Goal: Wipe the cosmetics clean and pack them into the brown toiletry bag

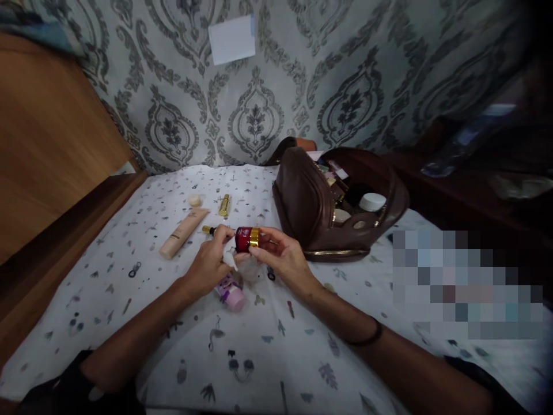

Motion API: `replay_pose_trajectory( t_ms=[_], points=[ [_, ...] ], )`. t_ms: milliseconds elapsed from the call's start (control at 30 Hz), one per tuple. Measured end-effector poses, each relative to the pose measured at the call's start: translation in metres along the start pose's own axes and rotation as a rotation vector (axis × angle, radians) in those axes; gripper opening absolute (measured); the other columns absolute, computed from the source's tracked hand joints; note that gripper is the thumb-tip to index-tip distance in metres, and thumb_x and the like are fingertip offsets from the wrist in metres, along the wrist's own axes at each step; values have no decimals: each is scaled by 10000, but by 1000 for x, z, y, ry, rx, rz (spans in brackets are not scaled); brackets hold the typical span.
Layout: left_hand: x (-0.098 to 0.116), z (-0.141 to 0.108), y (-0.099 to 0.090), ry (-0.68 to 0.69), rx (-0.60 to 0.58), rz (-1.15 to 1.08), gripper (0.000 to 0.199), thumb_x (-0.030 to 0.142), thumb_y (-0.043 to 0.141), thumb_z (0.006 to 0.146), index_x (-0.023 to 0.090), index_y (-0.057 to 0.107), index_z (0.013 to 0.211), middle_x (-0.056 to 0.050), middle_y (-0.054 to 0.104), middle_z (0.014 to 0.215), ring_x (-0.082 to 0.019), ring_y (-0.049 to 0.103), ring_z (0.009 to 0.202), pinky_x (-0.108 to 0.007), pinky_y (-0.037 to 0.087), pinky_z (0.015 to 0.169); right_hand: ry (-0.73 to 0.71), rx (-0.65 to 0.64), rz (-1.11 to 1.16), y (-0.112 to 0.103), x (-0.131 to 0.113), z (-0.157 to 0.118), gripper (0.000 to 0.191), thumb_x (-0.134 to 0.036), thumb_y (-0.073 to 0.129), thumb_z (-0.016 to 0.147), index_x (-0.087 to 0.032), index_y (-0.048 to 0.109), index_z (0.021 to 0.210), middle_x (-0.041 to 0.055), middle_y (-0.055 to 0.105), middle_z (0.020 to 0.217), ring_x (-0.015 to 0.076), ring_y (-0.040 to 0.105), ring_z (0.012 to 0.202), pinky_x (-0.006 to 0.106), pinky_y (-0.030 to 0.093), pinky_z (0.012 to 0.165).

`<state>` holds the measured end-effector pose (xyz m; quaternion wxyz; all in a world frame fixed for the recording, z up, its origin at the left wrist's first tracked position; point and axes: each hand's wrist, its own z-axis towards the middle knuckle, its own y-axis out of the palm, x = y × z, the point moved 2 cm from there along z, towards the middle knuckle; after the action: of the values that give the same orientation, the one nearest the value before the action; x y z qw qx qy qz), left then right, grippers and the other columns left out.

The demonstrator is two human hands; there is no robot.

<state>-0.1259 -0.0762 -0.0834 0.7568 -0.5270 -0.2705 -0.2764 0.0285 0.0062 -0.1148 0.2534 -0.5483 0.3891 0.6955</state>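
Counted, left to right: one beige tube (184,233), one small cream-coloured round piece (195,200), one small gold-and-black item (208,230), one gold tube (224,205), one pink-and-purple bottle (232,293), one white tissue-like piece (230,253), one red container with gold band (247,238), one open brown bag (305,196). Inside the bag, noted one white round lid or jar (372,202) and several small packed items, too crowded to count. All set out on or above one white patterned cloth (259,363).

Found the red container between left hand (209,262) and right hand (288,260), above the cloth, just left of the bag and upper right of the pink-and-purple bottle. Observed left hand curled, pinching the white tissue-like piece close beside the red end; cannot confirm contact with the container itself. Observed right hand bent round the gold end, pinching between thumb and fingers. Noted gold-and-black item beside the left fingers; cannot tell whether held.

Recorded the red container as lying on its side in the grip, red end toward left hand, gold end toward right hand, long axis running roughly left to right, near level across the view.
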Motion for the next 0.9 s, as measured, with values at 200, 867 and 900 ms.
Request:
replay_pose_trajectory(
  t_ms=[200, 867, 900],
  points=[
    [0, -3, -2, 112, 184, 49, 172, 347, 567, 906, 232, 453, 962, 26, 592, 794, -143, 564, 637, -261, 434, 604, 53, -51, -69, 2, -3, -3, 443, -509, 837, 652, -185, 646, 885, -46, 609, 632, 96, 537, 518, 236, 428, 486],
    [12, -5, -2, 838, 193, 389, 284, 42, 409, 893, 171, 605, 1052, -149, 653, 1129, -275, 552, 1101, -460, 533, 899, 238, -106, 279, 1, 10, -1, 461, -502, 889, 612, -168, 663, 835, -17, 696, 703, 115, 648, 620, 229, 501, 585],
    [13, -5, -2, 865, 202, 407, 251, 60, 418, 916, 169, 608, 1038, -150, 659, 1110, -276, 554, 1096, -454, 539, 887, 252, -120, 315, 1, 9, -1, 446, -490, 889, 621, -165, 677, 841, -10, 702, 712, 115, 653, 630, 224, 501, 586]
  ],
)
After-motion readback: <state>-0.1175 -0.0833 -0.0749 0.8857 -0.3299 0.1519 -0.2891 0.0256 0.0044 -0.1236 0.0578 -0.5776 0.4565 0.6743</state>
